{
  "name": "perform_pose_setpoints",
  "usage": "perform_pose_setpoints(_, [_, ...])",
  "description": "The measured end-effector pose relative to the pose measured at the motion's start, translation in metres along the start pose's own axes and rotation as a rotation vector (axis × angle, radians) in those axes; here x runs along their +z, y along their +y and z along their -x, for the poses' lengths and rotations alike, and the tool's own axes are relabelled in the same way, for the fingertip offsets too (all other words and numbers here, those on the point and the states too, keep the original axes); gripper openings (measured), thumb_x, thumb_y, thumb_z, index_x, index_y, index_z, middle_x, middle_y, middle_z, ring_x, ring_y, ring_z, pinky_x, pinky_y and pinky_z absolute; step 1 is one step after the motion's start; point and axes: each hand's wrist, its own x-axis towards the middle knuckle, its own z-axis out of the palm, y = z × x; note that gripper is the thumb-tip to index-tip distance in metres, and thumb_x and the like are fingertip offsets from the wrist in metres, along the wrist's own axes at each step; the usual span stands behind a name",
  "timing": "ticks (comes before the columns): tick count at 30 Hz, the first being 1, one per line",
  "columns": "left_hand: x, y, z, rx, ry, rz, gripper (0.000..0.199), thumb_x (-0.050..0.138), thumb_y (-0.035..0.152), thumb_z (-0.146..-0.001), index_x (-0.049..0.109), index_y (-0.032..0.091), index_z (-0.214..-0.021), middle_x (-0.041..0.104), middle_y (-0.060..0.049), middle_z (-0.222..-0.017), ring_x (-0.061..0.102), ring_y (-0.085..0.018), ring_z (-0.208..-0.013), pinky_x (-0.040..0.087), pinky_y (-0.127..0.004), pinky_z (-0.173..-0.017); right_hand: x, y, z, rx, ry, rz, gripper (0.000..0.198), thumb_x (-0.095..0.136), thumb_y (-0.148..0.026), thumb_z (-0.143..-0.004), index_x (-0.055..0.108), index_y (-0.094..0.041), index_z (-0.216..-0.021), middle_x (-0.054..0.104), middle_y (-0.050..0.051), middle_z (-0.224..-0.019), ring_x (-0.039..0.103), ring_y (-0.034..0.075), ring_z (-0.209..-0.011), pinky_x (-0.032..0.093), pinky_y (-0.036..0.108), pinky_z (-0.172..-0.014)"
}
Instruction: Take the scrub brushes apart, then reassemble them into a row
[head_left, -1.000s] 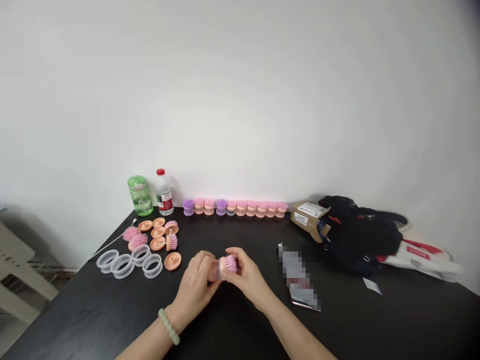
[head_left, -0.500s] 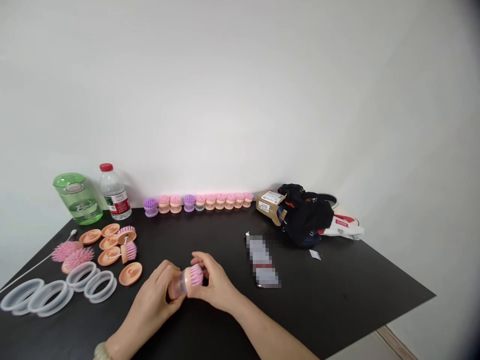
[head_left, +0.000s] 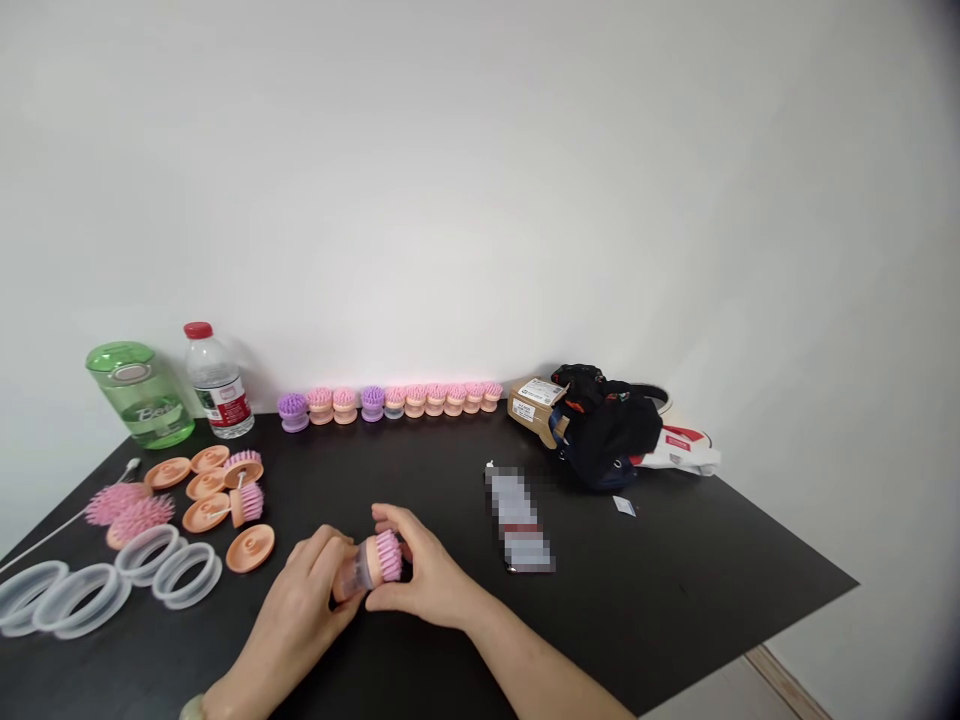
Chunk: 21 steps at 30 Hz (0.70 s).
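Note:
A round scrub brush with pink bristles, a peach ring and a translucent collar lies tilted in my left hand. My left fingers wrap its peach base, partly hiding it. Around the bristle end curves my right hand, thumb below and fingers above, spread apart; whether a fingertip behind touches the brush is hidden. Left of my hands are a loose peach disc, more peach discs, pink bristle pieces, a peach part with pink bristles and translucent rings.
Along the wall runs a row of pink and purple brushes. A green container and a water bottle stand back left. To the right are a blurred flat object, a cardboard box, a black bag and a small tag.
My right thumb and fingers have loosened around the brush head and spread apart. My left hand still grips the base. The view has shifted slightly, so the table things appear further left.

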Motion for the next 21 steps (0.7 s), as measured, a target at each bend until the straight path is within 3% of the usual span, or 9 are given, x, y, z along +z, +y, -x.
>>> perform_pose_setpoints(3, [-0.0005, 0.0016, -0.0003, 0.010, 0.004, -0.012, 0.019, 0.061, 0.015, -0.077, 0.057, 0.024, -0.093, 0.062, -0.002, -0.090, 0.062, -0.020, -0.077, 0.054, -0.031, -0.066, -0.0011, -0.0025, 0.0000, 0.079, 0.004, 0.052, 0.048, 0.080, -0.022, -0.071, 0.064, -0.024, -0.116, 0.069, 0.001, -0.103, 0.067, 0.022, -0.094, 0.052, 0.035, -0.084])
perform_pose_setpoints(4, [-0.0010, 0.0023, -0.0007, 0.018, 0.007, -0.013, 0.019, 0.061, 0.014, -0.077, 0.057, 0.024, -0.092, 0.063, -0.002, -0.090, 0.062, -0.020, -0.076, 0.054, -0.030, -0.065, -0.0014, -0.0032, 0.0001, 0.063, 0.000, 0.067, 0.047, 0.081, -0.021, -0.071, 0.064, -0.024, -0.114, 0.069, 0.001, -0.103, 0.066, 0.021, -0.094, 0.052, 0.035, -0.085])
perform_pose_setpoints(7, [-0.0022, 0.0040, -0.0018, 0.040, 0.015, -0.008, 0.022, 0.059, 0.011, -0.075, 0.057, 0.024, -0.092, 0.062, -0.002, -0.090, 0.062, -0.020, -0.076, 0.054, -0.029, -0.065, -0.0018, -0.0048, 0.0006, 0.033, -0.015, 0.099, 0.070, 0.088, -0.023, -0.061, 0.058, -0.026, -0.124, 0.065, 0.003, -0.119, 0.063, 0.024, -0.108, 0.048, 0.037, -0.095])
perform_pose_setpoints(11, [-0.0022, 0.0039, -0.0023, 0.049, 0.016, -0.007, 0.019, 0.059, 0.013, -0.077, 0.056, 0.024, -0.091, 0.061, -0.001, -0.087, 0.061, -0.019, -0.073, 0.053, -0.029, -0.064, -0.0030, -0.0053, 0.0009, 0.042, -0.008, 0.175, 0.044, 0.083, -0.023, -0.070, 0.066, -0.023, -0.111, 0.069, 0.001, -0.100, 0.066, 0.023, -0.096, 0.051, 0.036, -0.087])
perform_pose_setpoints(12, [-0.0022, 0.0036, -0.0022, 0.045, 0.018, -0.008, 0.018, 0.059, 0.013, -0.077, 0.056, 0.024, -0.091, 0.061, -0.001, -0.086, 0.061, -0.019, -0.073, 0.052, -0.029, -0.063, -0.0036, -0.0047, 0.0009, -0.001, -0.012, 0.180, 0.046, 0.083, -0.020, -0.069, 0.066, -0.024, -0.111, 0.069, 0.001, -0.103, 0.065, 0.022, -0.098, 0.050, 0.035, -0.090])
perform_pose_setpoints(14, [-0.0023, 0.0029, -0.0019, 0.032, 0.024, -0.004, 0.018, 0.060, 0.014, -0.076, 0.057, 0.024, -0.091, 0.061, -0.001, -0.086, 0.061, -0.019, -0.073, 0.052, -0.028, -0.064, -0.0043, -0.0022, 0.0008, -0.054, -0.028, 0.163, 0.069, 0.089, -0.018, -0.060, 0.061, -0.026, -0.122, 0.064, 0.003, -0.119, 0.061, 0.023, -0.111, 0.046, 0.037, -0.098])
perform_pose_setpoints(16, [-0.0026, 0.0027, -0.0016, 0.016, 0.021, 0.007, 0.017, 0.061, 0.015, -0.077, 0.057, 0.024, -0.090, 0.062, -0.001, -0.088, 0.062, -0.019, -0.076, 0.053, -0.028, -0.066, -0.0038, 0.0011, 0.0007, -0.009, -0.052, 0.115, 0.085, 0.092, -0.022, -0.057, 0.053, -0.028, -0.133, 0.061, 0.004, -0.126, 0.060, 0.023, -0.115, 0.046, 0.038, -0.099])
perform_pose_setpoints(17, [-0.0027, 0.0029, -0.0015, 0.010, 0.016, 0.015, 0.016, 0.062, 0.016, -0.078, 0.057, 0.024, -0.090, 0.062, -0.001, -0.089, 0.062, -0.019, -0.077, 0.053, -0.028, -0.067, -0.0031, 0.0026, 0.0007, 0.028, -0.062, 0.099, 0.085, 0.091, -0.023, -0.058, 0.053, -0.028, -0.133, 0.061, 0.004, -0.124, 0.061, 0.023, -0.112, 0.049, 0.037, -0.096])
perform_pose_setpoints(21, [-0.0038, 0.0043, -0.0021, -0.045, -0.017, 0.039, 0.009, 0.063, 0.021, -0.082, 0.057, 0.024, -0.088, 0.060, -0.001, -0.086, 0.061, -0.019, -0.074, 0.052, -0.029, -0.066, -0.0008, 0.0039, -0.0002, 0.060, -0.037, 0.187, 0.048, 0.089, -0.021, -0.061, 0.070, -0.026, -0.105, 0.066, 0.000, -0.104, 0.065, 0.021, -0.097, 0.051, 0.032, -0.084])
